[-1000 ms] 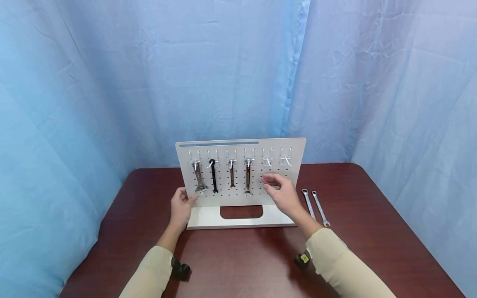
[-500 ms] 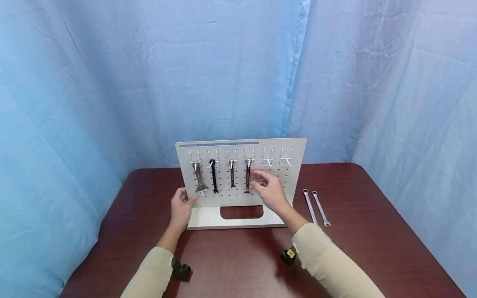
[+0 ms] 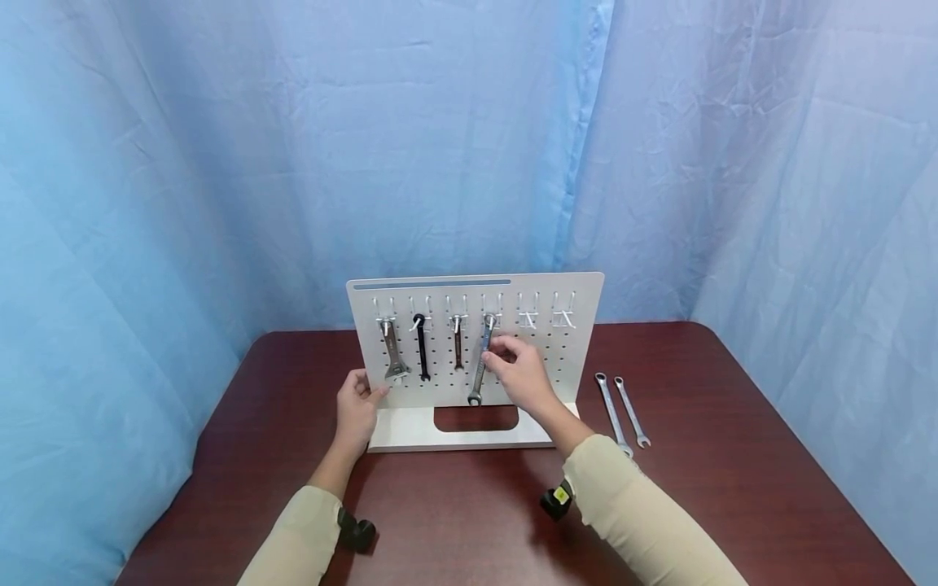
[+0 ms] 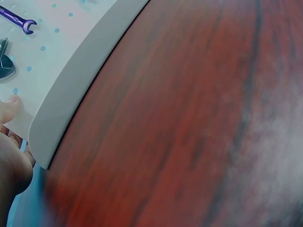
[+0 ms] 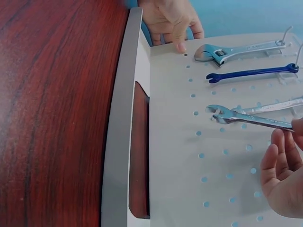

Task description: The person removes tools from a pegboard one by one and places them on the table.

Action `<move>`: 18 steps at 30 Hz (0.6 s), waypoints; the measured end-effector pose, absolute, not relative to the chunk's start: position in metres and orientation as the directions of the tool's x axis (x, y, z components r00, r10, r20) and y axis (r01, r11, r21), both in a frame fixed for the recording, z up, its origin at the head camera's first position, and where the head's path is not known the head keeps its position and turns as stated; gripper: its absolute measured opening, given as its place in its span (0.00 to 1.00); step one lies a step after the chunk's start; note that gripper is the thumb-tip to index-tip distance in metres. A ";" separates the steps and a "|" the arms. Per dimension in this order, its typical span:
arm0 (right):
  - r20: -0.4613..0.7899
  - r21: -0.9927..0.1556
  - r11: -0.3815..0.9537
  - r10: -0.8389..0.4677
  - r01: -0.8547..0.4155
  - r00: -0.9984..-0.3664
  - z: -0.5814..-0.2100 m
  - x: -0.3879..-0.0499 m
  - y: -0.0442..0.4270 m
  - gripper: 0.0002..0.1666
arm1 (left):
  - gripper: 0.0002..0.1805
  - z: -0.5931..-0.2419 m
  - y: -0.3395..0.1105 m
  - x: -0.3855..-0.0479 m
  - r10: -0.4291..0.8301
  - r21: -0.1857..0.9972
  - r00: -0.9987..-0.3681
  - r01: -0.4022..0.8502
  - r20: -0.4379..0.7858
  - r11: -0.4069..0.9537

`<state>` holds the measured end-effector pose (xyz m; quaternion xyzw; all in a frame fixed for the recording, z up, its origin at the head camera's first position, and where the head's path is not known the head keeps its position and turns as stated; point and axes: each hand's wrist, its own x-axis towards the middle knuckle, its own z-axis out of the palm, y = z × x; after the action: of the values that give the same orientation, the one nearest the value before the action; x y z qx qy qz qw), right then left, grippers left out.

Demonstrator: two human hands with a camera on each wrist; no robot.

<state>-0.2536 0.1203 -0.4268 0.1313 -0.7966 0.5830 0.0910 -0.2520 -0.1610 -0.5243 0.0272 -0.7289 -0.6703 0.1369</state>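
A white pegboard (image 3: 410, 392) stands on the table with wrenches hanging in a row from its hooks. My left hand (image 3: 357, 411) grips its lower left edge, thumb on the front face and fingers behind. With thumb and fingers, my right hand (image 3: 522, 373) pinches the shank of a silver combination wrench (image 3: 478, 380). This wrench's upper end is still at the fourth hook, and its open end tilts left, away from the board. To its left hang a small wrench (image 3: 458, 346), a black-looking wrench (image 3: 422, 350), blue in the right wrist view, and an adjustable wrench (image 5: 232, 51).
Two bare hooks (image 3: 563, 317) are at the board's right. Two more combination wrenches (image 3: 610, 407) lie on the dark red table (image 3: 454, 505), right of the board. The board's base (image 3: 410, 435) has a cut-out slot. Blue curtains (image 3: 440, 146) surround the table.
My right hand has moved left from below the bare hooks and taken hold of the fourth wrench, whose lower end has swung left and outward. The left hand keeps its place.
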 end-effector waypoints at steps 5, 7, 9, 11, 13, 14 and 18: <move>0.280 -0.919 0.260 -0.094 -0.295 -0.955 -0.425 -0.252 0.123 0.10 | 0.16 -0.525 -0.159 -0.252 -0.220 0.985 -0.962 0.142 0.161 0.100; 0.272 -0.925 0.245 -0.103 -0.289 -0.957 -0.424 -0.252 0.125 0.11 | 0.16 -0.525 -0.159 -0.253 -0.220 0.984 -0.962 0.144 0.164 0.102; 0.266 -0.928 0.239 -0.118 -0.287 -0.957 -0.424 -0.252 0.126 0.11 | 0.16 -0.526 -0.159 -0.253 -0.223 0.984 -0.961 0.147 0.166 0.100; 0.258 -0.928 0.239 -0.133 -0.284 -0.957 -0.423 -0.251 0.128 0.11 | 0.16 -0.526 -0.159 -0.253 -0.223 0.984 -0.961 0.147 0.166 0.098; 0.253 -0.925 0.253 -0.143 -0.282 -0.957 -0.421 -0.250 0.130 0.12 | 0.16 -0.525 -0.159 -0.253 -0.222 0.984 -0.961 0.146 0.164 0.098; 0.250 -0.924 0.260 -0.147 -0.281 -0.957 -0.421 -0.249 0.131 0.12 | 0.16 -0.525 -0.159 -0.252 -0.223 0.985 -0.961 0.144 0.162 0.097; 0.242 -0.913 0.296 -0.162 -0.282 -0.956 -0.418 -0.246 0.134 0.12 | 0.16 -0.524 -0.158 -0.253 -0.230 0.985 -0.961 0.133 0.155 0.110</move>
<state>-0.2458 0.1339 -0.4180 0.1382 -0.8034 0.5768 0.0517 -0.2527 -0.1585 -0.5245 0.0330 -0.7325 -0.6662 0.1361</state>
